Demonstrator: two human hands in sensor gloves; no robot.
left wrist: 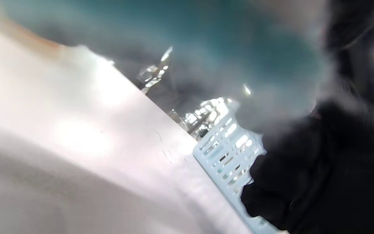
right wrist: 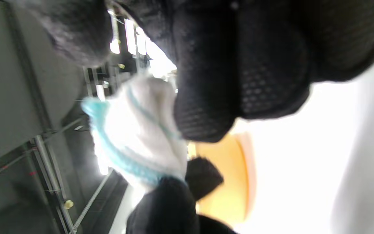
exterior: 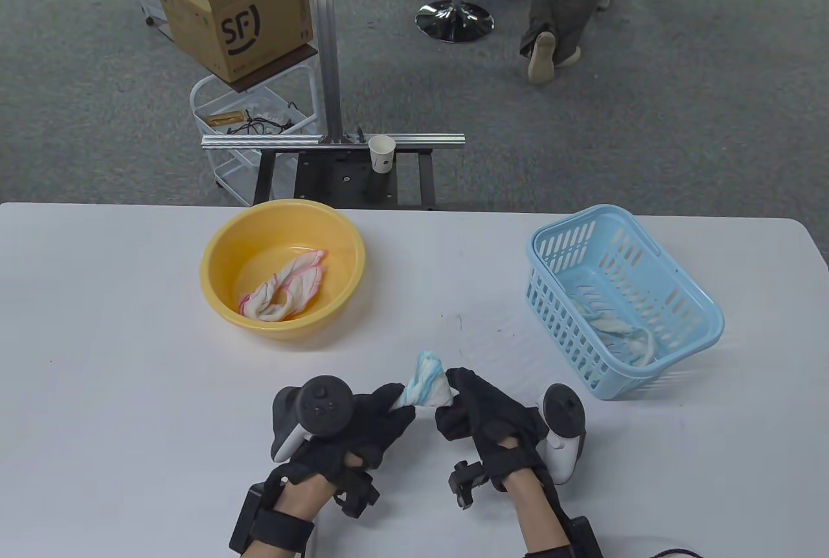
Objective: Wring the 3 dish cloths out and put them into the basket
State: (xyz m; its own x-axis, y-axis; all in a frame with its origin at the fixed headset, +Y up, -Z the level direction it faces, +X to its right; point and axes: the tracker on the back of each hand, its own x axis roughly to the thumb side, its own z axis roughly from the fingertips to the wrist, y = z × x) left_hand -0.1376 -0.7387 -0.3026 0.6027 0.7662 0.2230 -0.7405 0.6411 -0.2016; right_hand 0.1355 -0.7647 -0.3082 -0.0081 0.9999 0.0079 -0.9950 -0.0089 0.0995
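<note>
— How far along does this look to you?

— About midway, I'd judge. Nearest the person, both gloved hands hold the same blue-edged white dish cloth [exterior: 424, 385], bunched into a short roll above the white table [exterior: 129, 390]. The left hand [exterior: 363, 419] has its fingers curled round one end, and the right hand [exterior: 476, 412] has its fingers closed on the other end (the right wrist view shows a dark fingertip pressed against the fabric). So that one is being wrung, or close to it.

— And the other two?

— Further back on the right stands the light blue slotted plastic basket [exterior: 706, 312], tilted a little in this view. A pale twisted cloth with bluish trim [exterior: 625, 331] lies on its floor, so one cloth looks done. Further back on the left sits the round yellow plastic basin [exterior: 217, 254], and a pink-edged white cloth [exterior: 285, 292] lies in its bottom, untouched by either hand.

— Any water in the basin?

— I cannot tell from these pictures.

— So what remains?

— As I read it: finish wringing the held cloth, carry it right to the basket, then fetch, wring and drop the pink-edged one. The left wrist view is too blurred to add much beyond the basket's wall.
</note>
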